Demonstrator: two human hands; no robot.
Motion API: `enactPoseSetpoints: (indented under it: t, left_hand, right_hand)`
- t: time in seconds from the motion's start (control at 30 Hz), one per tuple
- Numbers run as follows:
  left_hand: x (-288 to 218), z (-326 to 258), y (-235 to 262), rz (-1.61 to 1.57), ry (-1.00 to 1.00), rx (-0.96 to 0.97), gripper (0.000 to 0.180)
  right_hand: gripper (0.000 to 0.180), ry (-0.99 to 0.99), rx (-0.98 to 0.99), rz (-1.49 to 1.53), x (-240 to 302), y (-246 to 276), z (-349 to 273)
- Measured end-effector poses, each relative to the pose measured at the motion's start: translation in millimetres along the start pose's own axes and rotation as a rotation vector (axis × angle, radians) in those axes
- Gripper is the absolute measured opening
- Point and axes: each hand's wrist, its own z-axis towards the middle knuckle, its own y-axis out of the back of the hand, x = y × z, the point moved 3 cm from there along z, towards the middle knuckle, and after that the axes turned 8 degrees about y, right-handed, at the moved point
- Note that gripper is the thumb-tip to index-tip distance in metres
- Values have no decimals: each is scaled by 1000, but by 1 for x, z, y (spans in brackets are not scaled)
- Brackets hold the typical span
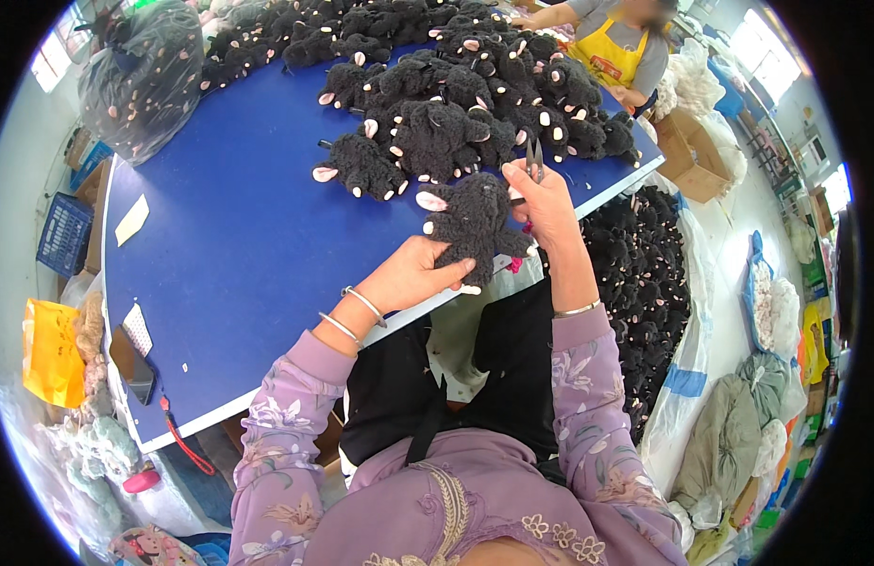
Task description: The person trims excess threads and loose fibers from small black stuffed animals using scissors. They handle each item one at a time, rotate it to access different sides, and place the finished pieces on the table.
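A small black plush toy (473, 224) with pale pink ears and white paw tips is held up over the near edge of the blue table (239, 226). My left hand (411, 275) is closed on its lower left side, thumb across the front. Beside the toy's upper right, my right hand (550, 203) is closed round small dark scissors (534, 158), whose points stick up past the fingers. Those fingers also seem to touch the toy's far ear, though the contact is partly hidden. Just beyond lies a heap of similar black plush toys (437, 132).
A stuffed clear bag (140, 90) stands at the far left corner. A phone (133, 366) lies at the left edge, a red strap (184, 439) hanging below. Right of the table are a big bag of black toys (635, 283) and a carton (690, 156). A person in a yellow apron (609, 52) works opposite.
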Motion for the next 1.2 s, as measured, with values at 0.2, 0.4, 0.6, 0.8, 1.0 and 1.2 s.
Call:
enactPoseSetpoints:
  t: [0.2,0.4,0.6,0.8,1.0,1.2]
  left_hand:
    - [-4,-1,0,111,-162,-39,21]
    - [-2,2,4,52,-78,-13,23]
    - [5,4,4,-144,-112,-161,22]
    - [-4,2,14,-145,-281,-440,19]
    - [5,8,13,-291,-253,-452,13]
    - [9,8,17,-256,-157,-390,14]
  right_hand:
    - [26,63,311,-288,28,-1,-8]
    - [22,71,386,-261,15,-2,-11]
    - [20,83,390,-182,1,2,-15]
    - [20,69,495,-181,-8,-7,-20]
    - [19,36,521,-201,-13,-16,-24]
    - [22,26,530,-164,-15,-14,-25]
